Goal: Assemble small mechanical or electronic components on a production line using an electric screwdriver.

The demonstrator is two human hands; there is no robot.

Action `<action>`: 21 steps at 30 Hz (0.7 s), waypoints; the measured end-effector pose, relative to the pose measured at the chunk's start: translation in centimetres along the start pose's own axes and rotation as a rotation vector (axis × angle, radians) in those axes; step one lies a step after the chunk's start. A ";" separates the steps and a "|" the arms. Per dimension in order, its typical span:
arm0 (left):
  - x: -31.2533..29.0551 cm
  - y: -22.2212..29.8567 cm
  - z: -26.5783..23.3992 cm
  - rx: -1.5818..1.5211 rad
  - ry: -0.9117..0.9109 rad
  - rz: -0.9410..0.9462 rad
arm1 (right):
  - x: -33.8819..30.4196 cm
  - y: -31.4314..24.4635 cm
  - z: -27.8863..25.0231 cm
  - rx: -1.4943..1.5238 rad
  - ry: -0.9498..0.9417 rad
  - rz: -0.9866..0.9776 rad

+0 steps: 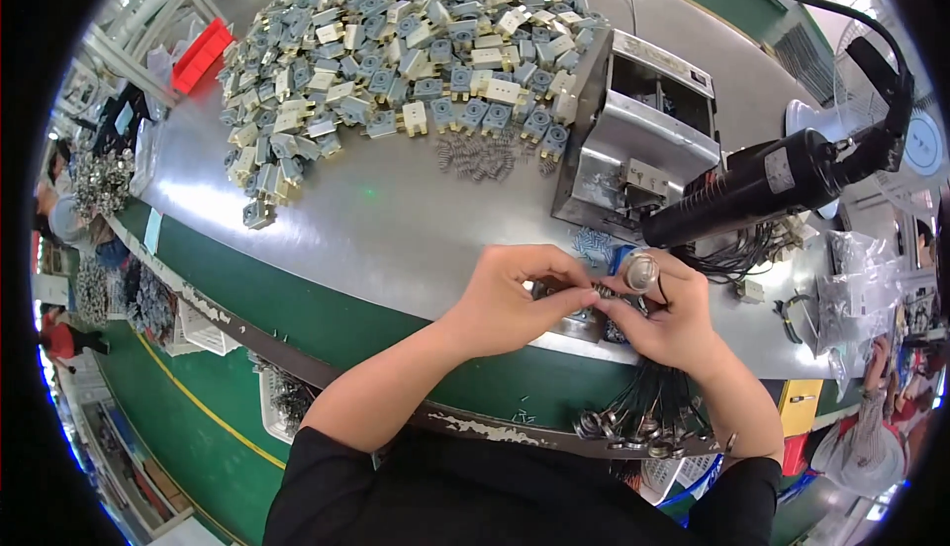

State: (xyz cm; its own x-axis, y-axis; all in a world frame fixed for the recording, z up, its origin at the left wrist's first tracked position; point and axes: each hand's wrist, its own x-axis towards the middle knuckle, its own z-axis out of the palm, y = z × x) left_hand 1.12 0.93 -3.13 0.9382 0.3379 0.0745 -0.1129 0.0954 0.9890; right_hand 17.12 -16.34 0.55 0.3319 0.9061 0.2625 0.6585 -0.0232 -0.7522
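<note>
My left hand (517, 301) and my right hand (665, 315) meet over the near edge of the metal bench (396, 249), thumbs and fingertips pinched together. Between the fingertips is something small and metallic, mostly hidden; I cannot make out its kind. A round metal cap (641, 271) rests against the fingers of my right hand, with a dark cable beside it. Under the hands sits a small metal fixture (586, 324), partly covered. Just beyond the fingers lies a heap of small screws (594, 244).
A large pile of grey-and-cream blocks (396, 61) covers the back, with loose springs (477, 156) before it. At right stand a metal housing (658, 116), a black electric screwdriver (752, 192), cutters (789, 318) and plastic bags (856, 269). Cables with round metal ends (653, 425) hang over the front edge.
</note>
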 end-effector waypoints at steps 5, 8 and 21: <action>-0.7 -0.9 0.3 -0.062 0.053 0.054 | -0.1 -0.4 -0.5 0.010 0.007 0.003; -0.5 -0.8 0.6 -0.046 0.128 0.119 | 0.3 -0.9 -0.4 0.035 0.005 -0.027; -0.4 -1.5 -1.8 -0.483 0.057 -0.058 | 1.5 0.1 1.3 -0.218 -0.046 0.043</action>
State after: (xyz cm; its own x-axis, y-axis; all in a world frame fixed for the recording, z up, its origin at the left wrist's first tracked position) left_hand 0.38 2.31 -4.91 0.9297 0.3684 0.0004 -0.2122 0.5344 0.8182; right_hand 16.82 -14.39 0.08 0.3346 0.9205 0.2017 0.7765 -0.1480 -0.6125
